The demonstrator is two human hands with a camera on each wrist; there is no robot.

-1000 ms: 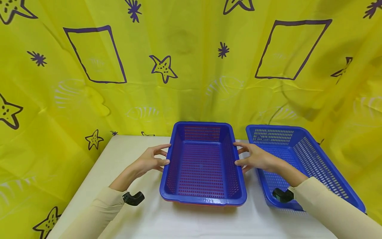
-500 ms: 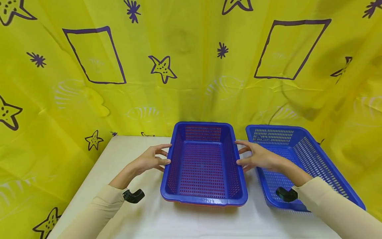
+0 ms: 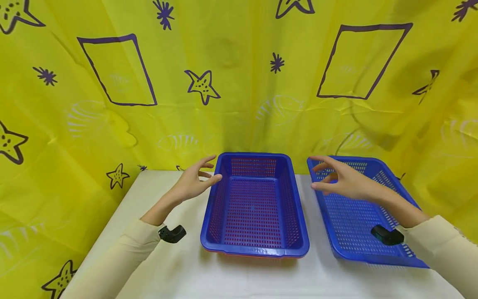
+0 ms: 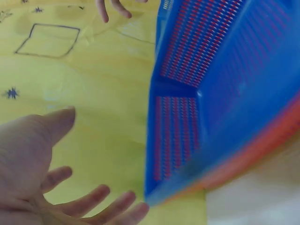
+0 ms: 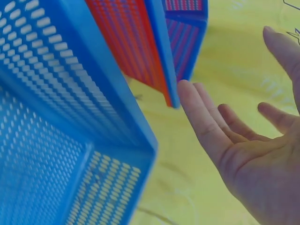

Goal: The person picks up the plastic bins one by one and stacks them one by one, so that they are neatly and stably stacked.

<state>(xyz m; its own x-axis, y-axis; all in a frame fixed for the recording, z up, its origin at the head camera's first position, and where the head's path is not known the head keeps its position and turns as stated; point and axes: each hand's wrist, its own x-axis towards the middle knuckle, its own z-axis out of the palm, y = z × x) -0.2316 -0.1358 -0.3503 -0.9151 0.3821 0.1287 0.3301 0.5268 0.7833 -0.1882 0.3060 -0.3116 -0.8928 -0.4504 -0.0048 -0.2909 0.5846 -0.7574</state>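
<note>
With my left hand (image 3: 192, 182) and right hand (image 3: 343, 180) both released and lifted, I'd keep fingers clear of the blue basket (image 3: 255, 205) stacked mid-bench (image 3: 179, 270), so nothing nudges it.

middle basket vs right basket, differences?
The middle basket is darker blue and sits nested in a red basket whose edge shows beneath it; the right basket is lighter blue and stands alone. The middle basket lies square to the table edge, the right basket angled. The right hand hovers over the right basket; the left hand is beside the middle one. Both are perforated, rectangular, empty.
</note>
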